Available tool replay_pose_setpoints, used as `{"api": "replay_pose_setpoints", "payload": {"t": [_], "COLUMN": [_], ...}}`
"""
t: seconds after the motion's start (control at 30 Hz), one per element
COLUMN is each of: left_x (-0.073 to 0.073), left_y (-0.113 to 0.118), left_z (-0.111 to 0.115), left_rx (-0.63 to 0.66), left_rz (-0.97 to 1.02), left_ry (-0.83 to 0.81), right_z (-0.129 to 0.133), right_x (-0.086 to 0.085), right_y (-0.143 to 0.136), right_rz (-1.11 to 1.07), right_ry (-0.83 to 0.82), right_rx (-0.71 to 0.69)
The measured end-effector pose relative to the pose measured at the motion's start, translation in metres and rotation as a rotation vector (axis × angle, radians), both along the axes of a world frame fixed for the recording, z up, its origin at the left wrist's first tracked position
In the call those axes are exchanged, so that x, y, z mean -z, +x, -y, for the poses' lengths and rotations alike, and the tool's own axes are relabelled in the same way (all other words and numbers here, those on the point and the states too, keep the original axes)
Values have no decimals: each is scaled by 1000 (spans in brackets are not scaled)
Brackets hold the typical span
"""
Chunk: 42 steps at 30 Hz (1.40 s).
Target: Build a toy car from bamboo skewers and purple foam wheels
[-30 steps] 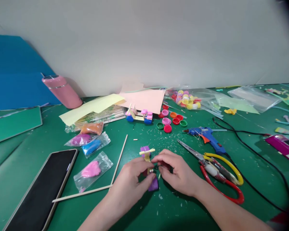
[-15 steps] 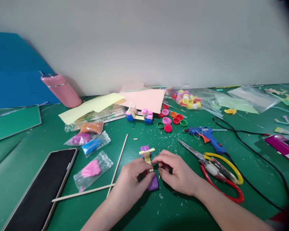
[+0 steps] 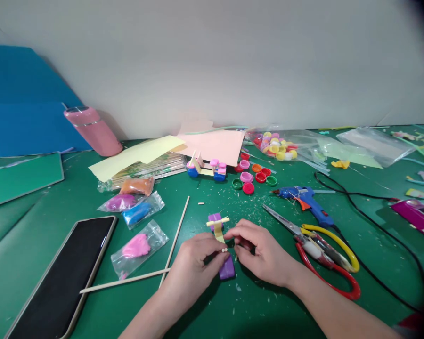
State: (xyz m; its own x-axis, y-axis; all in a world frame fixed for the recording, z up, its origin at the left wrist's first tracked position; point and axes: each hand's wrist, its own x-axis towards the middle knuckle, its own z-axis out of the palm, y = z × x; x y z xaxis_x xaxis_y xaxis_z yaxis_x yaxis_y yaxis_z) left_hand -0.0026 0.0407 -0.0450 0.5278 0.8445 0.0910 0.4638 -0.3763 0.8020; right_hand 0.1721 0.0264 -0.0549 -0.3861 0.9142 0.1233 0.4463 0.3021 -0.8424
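Observation:
My left hand [image 3: 199, 261] is closed in a pinch, with the pale round ends of two short wooden sticks [image 3: 224, 250] showing between thumb and forefinger. Just to its right, my right hand [image 3: 259, 254] has its fingers curled together; a tiny pale bit shows by its thumb, too small to name. Between and under the fingertips lies a small toy model [image 3: 218, 230] with a pale strip body, a stick crosspiece and purple clay-like blocks at both ends. My fingers hide its middle. The near purple block [image 3: 227, 268] rests on the green table.
A similar pink and blue model [image 3: 207, 169] stands behind, beside bottle caps [image 3: 248, 177]. To the right lie scissors [image 3: 313, 245] and a blue glue gun [image 3: 305, 200] with its cable. A phone [image 3: 60, 278], loose sticks [image 3: 176, 235] and bagged clay [image 3: 137, 246] are left.
The whole view has shifted slightly, so everything appears a little farther right. Both hands keep nearly the same pose around the model.

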Motion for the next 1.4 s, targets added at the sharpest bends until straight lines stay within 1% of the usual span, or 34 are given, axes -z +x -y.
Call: {"api": "replay_pose_setpoints", "payload": {"t": [0.1,0.2,0.27,0.37,0.47,0.6,0.67,0.73,0.83,0.93,1.0,1.03,1.1,1.13,1.23,1.27,1.3,1.33,1.37,1.4], "left_x": [1,-1,-5,-12,-19,-29,-35,-40,-45,-46,-47,-47,-50,-52,-57,-57,-57,-55,-52,-48], "left_y": [0,-2,-4,-4,-2,6,9,10,9,4,-3,-7,-16,-21,-33,-36,-39,-42,-44,-48], "left_z": [0,1,2,7,14,20,21,20,20,21,20,19,15,12,0,-4,-8,-12,-16,-19], "left_rx": [-1,-24,-54,-104,-161,-206,-177,-116,-61,-74,-140,-204,-377,-491,-802,-860,-907,-928,-919,-880], "left_rz": [-8,-26,-39,-48,-49,-25,34,91,83,53,60,63,55,37,-22,-29,-27,-35,-55,-104], "left_ry": [-2,-15,-11,37,117,198,205,195,190,197,214,224,239,248,279,268,255,244,241,254], "right_z": [0,-1,-1,0,1,6,9,11,12,11,10,10,8,7,4,3,2,1,1,1], "right_x": [-2,-5,-6,-8,-12,-19,-23,-25,-27,-26,-26,-26,-25,-24,-20,-18,-16,-14,-13,-12], "right_y": [1,4,7,11,12,11,10,10,11,13,13,13,13,13,14,14,15,15,15,15], "right_rz": [-50,-145,-248,-460,-632,-760,-800,-825,-836,-844,-848,-848,-841,-835,-790,-767,-742,-714,-681,-644], "right_ry": [-20,-72,-134,-228,-264,-329,-375,-399,-382,-369,-367,-362,-344,-334,-290,-269,-246,-219,-194,-171], "right_rx": [20,54,73,71,23,-110,-178,-212,-202,-189,-187,-182,-156,-134,-23,21,65,107,145,178]}}
